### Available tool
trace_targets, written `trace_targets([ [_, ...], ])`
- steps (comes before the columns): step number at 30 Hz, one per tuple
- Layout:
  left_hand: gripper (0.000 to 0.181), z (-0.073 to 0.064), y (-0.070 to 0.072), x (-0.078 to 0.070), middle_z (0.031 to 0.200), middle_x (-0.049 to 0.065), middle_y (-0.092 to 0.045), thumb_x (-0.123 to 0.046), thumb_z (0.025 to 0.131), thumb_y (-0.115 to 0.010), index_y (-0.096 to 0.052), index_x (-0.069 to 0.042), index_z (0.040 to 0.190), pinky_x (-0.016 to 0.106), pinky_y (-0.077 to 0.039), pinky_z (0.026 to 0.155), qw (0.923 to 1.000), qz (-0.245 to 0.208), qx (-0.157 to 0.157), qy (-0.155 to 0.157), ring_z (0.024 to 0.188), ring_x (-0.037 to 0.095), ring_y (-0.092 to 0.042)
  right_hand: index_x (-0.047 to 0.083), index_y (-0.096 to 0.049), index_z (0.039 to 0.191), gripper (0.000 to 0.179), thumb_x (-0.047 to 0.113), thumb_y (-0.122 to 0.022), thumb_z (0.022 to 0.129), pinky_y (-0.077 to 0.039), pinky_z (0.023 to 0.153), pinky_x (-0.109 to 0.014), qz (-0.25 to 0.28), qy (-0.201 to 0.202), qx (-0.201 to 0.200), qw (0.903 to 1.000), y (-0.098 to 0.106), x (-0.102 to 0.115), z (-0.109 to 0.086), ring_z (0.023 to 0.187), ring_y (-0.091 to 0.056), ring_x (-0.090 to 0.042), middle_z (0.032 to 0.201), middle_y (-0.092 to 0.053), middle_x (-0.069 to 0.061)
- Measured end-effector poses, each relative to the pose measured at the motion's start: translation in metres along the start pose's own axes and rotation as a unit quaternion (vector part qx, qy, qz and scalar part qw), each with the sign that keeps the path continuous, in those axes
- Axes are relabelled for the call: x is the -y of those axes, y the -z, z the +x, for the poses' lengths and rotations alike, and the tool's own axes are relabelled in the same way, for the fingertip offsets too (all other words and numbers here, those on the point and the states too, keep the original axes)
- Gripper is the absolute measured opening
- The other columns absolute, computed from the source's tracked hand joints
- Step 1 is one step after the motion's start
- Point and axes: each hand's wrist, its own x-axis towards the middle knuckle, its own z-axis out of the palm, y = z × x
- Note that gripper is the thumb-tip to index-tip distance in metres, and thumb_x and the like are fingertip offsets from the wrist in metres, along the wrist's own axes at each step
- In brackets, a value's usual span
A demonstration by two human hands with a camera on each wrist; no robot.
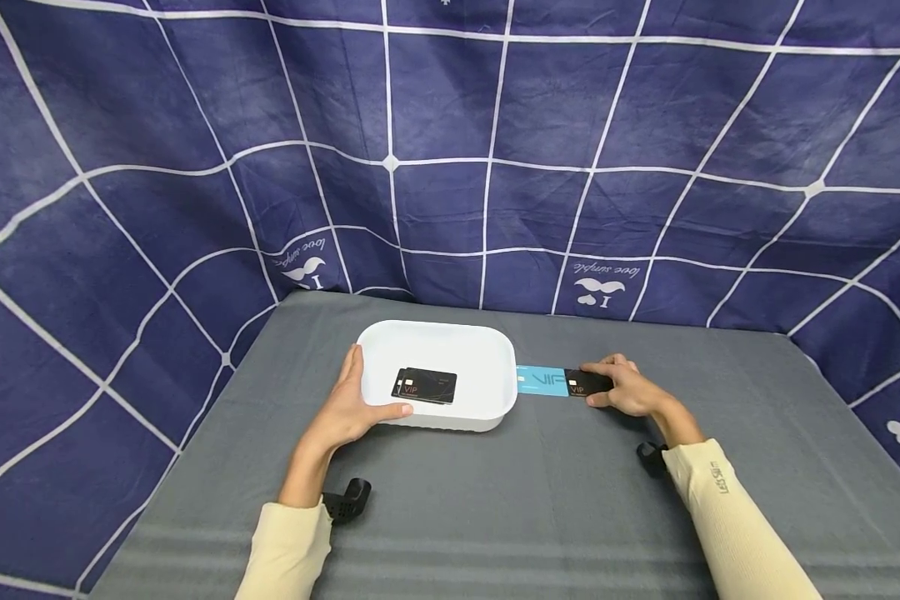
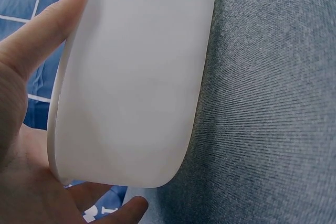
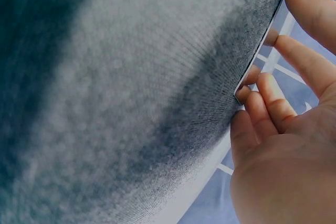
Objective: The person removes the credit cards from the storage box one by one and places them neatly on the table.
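A white plastic basin (image 1: 438, 342) stands on the grey cloth, with at least two overlapping black VIP cards (image 1: 429, 386) inside it. My left hand (image 1: 348, 400) holds the basin's left end, the thumb along the front rim and the fingers at the left side; the left wrist view shows the thumb (image 2: 44, 35) at the rim. Right of the basin, a blue VIP card (image 1: 542, 380) lies on the cloth, its left end by the basin wall. Adjoining its right end is a black VIP card (image 1: 587, 382), which my right hand (image 1: 624, 387) grips between thumb and fingers, partly covering it.
Grey cloth (image 1: 465, 508) covers the table surface. Behind and to the left hangs a blue curtain (image 1: 450, 208) with white lines. Black wrist camera mounts (image 1: 348, 500) sit below both hands.
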Motion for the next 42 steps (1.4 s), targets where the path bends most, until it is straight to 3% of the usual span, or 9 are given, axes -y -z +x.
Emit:
trace_targets([
  [27,0.134,-0.0007,0.0010,-0.0016,0.162,0.021,0.008,-0.035,0.071,-0.090,0.008,0.002,0.155,0.048,-0.007,0.118,1.0000,-0.001,0.000,0.001,0.148,0.032,0.004,-0.004,-0.056,0.133,0.056,0.014,-0.075,0.084,-0.030,0.088,-0.057,-0.008,0.004,-0.004,1.0000,0.0000,0.0015,0.0005,0.108,-0.038,-0.043,0.124,-0.045,-0.029],
  [42,0.134,-0.0017,0.0023,-0.0027,0.162,0.021,0.007,-0.034,0.071,-0.090,0.008,0.003,0.155,0.049,-0.007,0.118,1.0000,-0.006,-0.002,0.000,0.148,0.032,0.003,-0.003,-0.057,0.133,0.059,0.016,-0.078,0.082,-0.031,0.085,-0.050,0.000,-0.004,-0.002,1.0000,-0.0002,0.0031,0.0028,0.106,-0.037,-0.041,0.123,-0.045,-0.029],
])
